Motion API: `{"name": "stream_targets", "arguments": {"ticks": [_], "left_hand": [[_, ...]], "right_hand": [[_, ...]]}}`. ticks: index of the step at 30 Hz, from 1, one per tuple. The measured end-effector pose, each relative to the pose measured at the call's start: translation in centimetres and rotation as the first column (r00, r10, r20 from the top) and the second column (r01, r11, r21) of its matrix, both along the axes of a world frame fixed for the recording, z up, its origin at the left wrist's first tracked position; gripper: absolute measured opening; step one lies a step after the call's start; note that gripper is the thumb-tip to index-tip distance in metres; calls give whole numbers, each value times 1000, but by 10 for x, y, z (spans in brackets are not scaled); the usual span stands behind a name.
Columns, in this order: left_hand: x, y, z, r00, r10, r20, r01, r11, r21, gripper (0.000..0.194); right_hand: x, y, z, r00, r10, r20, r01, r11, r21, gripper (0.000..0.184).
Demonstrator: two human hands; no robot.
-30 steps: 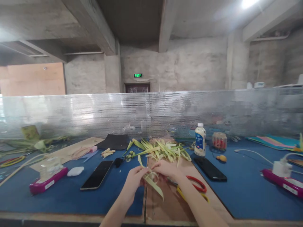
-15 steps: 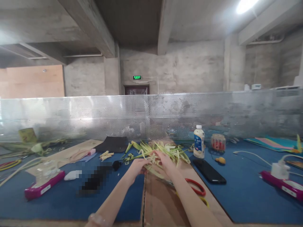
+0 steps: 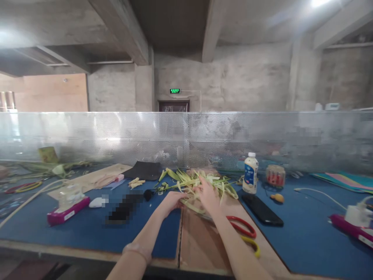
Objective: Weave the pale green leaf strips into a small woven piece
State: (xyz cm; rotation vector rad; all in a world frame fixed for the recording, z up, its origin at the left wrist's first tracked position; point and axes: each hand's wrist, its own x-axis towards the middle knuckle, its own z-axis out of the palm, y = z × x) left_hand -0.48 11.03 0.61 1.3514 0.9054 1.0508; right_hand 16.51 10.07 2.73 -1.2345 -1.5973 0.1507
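Observation:
A heap of green and pale yellow leaf strips (image 3: 201, 182) lies on a brown board (image 3: 201, 245) in the middle of the blue table. My right hand (image 3: 207, 193) reaches into the near edge of the heap, fingers curled among the strips. My left hand (image 3: 170, 201) is beside it at the board's left edge, closed on the end of a long strip (image 3: 192, 207) that runs under my right hand.
Red-handled (image 3: 242, 226) and yellow-handled scissors (image 3: 253, 245) lie right of my right forearm. A black phone (image 3: 262, 210), white bottle (image 3: 250, 178) and small jar (image 3: 275, 176) stand to the right. A pink box (image 3: 68, 210) and white case (image 3: 97, 202) sit left. A perforated metal screen (image 3: 186, 136) runs behind.
Both hands moved away from me, from the near part of the board up to the heap of strips. The looped strip they held now lies stretched at the heap's edge.

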Motion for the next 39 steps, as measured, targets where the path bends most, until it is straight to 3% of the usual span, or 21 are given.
{"name": "stream_targets", "arguments": {"ticks": [1, 3, 5, 7, 9, 16, 24, 31, 39], "left_hand": [[0, 0, 0, 1000, 0, -20, 1, 1000, 2, 35], [1, -1, 1, 999, -3, -38, 3, 1000, 8, 36], [1, -1, 1, 999, -16, -37, 17, 1000, 14, 35], [0, -2, 1, 999, -29, -32, 29, 1000, 11, 32], [-1, -2, 1, 999, -26, -28, 26, 1000, -2, 29], [-3, -5, 4, 1000, -23, 4, 23, 999, -45, 27], [-3, -8, 7, 997, -72, -8, 72, 997, -24, 27], [-2, -6, 6, 998, -66, -3, 66, 997, -28, 32], [-3, -3, 4, 998, -58, -13, 58, 998, -38, 36]], "right_hand": [[0, 0, -1, 997, -48, 61, 47, 999, 15, 40], [1, 1, -2, 999, -15, 44, 15, 1000, 4, 36], [1, 3, -1, 987, 146, -59, -148, 989, -28, 28], [1, 5, 1, 922, 354, -155, -366, 929, -58, 24], [0, 3, 4, 863, 477, -166, -495, 864, -95, 20], [-9, -17, 13, 847, 524, -92, -530, 817, -226, 22], [-7, -11, 4, 760, 650, 6, -617, 725, -306, 20], [-8, -17, 8, 777, 624, 80, -581, 761, -287, 22], [-10, -13, 5, 860, 431, 273, -403, 902, -154, 24]]}}
